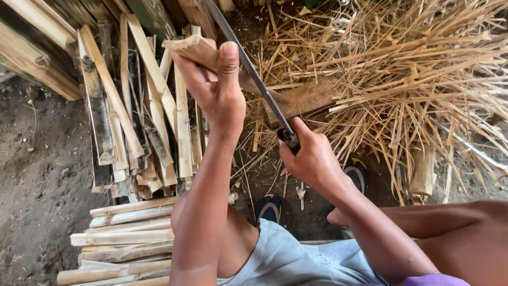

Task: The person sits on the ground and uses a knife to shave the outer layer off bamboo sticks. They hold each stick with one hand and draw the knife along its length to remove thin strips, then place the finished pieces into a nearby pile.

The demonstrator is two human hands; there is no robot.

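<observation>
Up near the top of the view, the left hand (214,87) is wrapped around a short bamboo piece (197,48), thumb pressed flat along its side. Just beside it, the right hand (309,156) is fisted around the handle of a long dark blade (248,66), which crosses over the bamboo. Split bamboo slats (132,116) lean at left, stacked bamboo lengths (127,238) lie below, and pale shavings (402,69) heap at right.

Bamboo-splitting work yard: dirt floor (37,175), split strips (124,238), shavings (402,69)
</observation>
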